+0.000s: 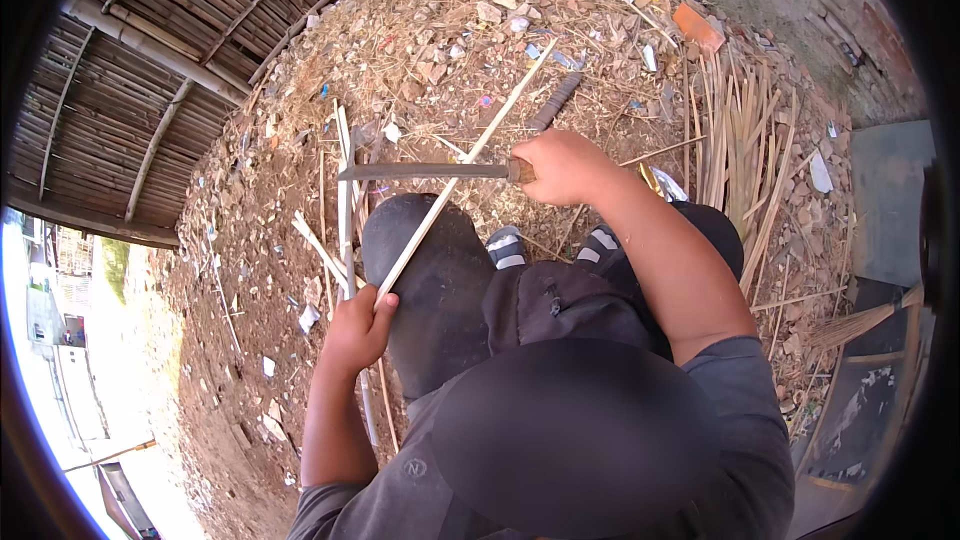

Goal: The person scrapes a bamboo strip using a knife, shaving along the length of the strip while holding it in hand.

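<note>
My left hand (362,332) is closed around the lower end of a long, pale bamboo strip (494,124), beside my left knee. From there the strip slants up and away to the right. My right hand (566,169) grips the wooden handle of a long knife (425,171). Its narrow, dark blade points left and crosses the strip above my knee; whether the two touch I cannot tell. Several more pale bamboo pieces (346,202) lie on the left, close to my left hand. Beyond my right hand a dark, ridged, rod-like piece (557,101) rests on the ground.
A bundle of split bamboo strips (738,135) lies to the right. Farther off are an orange slab (698,28) and stony, littered ground (450,15). A slatted bamboo structure (130,90) fills the upper left. At the right edge are a twig broom (850,328) and a grey-green panel (890,205).
</note>
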A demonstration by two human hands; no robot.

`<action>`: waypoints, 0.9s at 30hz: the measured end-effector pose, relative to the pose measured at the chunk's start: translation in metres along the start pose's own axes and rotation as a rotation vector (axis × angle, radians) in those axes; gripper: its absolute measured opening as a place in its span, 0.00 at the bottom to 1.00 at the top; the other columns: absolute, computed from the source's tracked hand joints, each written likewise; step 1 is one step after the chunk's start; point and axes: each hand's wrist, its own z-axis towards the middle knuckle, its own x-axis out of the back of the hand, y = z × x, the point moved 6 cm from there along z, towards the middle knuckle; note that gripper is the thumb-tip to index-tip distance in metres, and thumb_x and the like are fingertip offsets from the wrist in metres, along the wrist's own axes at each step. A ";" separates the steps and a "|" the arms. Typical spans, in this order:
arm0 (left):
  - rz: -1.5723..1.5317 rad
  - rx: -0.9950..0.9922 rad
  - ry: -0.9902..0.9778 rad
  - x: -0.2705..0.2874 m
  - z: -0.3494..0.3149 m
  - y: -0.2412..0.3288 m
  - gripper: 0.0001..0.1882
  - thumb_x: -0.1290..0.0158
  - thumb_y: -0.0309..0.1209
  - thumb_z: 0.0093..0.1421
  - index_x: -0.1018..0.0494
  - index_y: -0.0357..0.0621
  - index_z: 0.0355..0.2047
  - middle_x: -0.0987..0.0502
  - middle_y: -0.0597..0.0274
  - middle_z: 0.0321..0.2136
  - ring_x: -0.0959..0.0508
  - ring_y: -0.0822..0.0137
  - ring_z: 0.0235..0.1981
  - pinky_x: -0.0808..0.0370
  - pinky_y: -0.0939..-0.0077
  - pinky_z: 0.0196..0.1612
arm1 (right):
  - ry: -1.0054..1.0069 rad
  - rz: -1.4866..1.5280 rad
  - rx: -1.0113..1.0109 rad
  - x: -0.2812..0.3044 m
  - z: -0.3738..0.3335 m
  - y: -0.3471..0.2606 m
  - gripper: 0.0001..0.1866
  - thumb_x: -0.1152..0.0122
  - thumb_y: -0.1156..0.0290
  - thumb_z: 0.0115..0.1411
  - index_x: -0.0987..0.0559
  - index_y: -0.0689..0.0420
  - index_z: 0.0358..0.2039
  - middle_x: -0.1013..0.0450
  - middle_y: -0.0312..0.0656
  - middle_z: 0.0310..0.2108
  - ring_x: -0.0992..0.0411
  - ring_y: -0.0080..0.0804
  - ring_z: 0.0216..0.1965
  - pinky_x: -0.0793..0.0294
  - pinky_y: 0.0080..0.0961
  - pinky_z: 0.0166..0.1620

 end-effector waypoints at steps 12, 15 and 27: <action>0.051 0.025 0.007 -0.001 0.003 -0.006 0.24 0.54 0.49 0.69 0.31 0.37 0.29 0.25 0.39 0.22 0.23 0.37 0.29 0.28 0.48 0.33 | -0.032 0.081 -0.061 -0.015 0.007 0.027 0.15 0.34 0.61 0.48 0.19 0.56 0.34 0.22 0.51 0.29 0.23 0.50 0.35 0.25 0.43 0.40; -0.031 0.021 -0.008 -0.003 0.003 -0.013 0.26 0.55 0.49 0.70 0.31 0.36 0.29 0.25 0.41 0.22 0.24 0.41 0.27 0.28 0.52 0.33 | -0.077 0.115 0.027 -0.007 0.004 0.030 0.13 0.38 0.65 0.48 0.20 0.58 0.33 0.22 0.54 0.33 0.22 0.52 0.38 0.24 0.44 0.41; -0.056 -0.026 -0.002 -0.001 0.003 -0.007 0.26 0.56 0.48 0.71 0.33 0.36 0.28 0.26 0.43 0.20 0.25 0.40 0.25 0.29 0.54 0.30 | -0.197 0.072 0.052 -0.001 0.000 0.024 0.21 0.32 0.59 0.47 0.20 0.57 0.40 0.22 0.52 0.34 0.23 0.49 0.38 0.25 0.40 0.41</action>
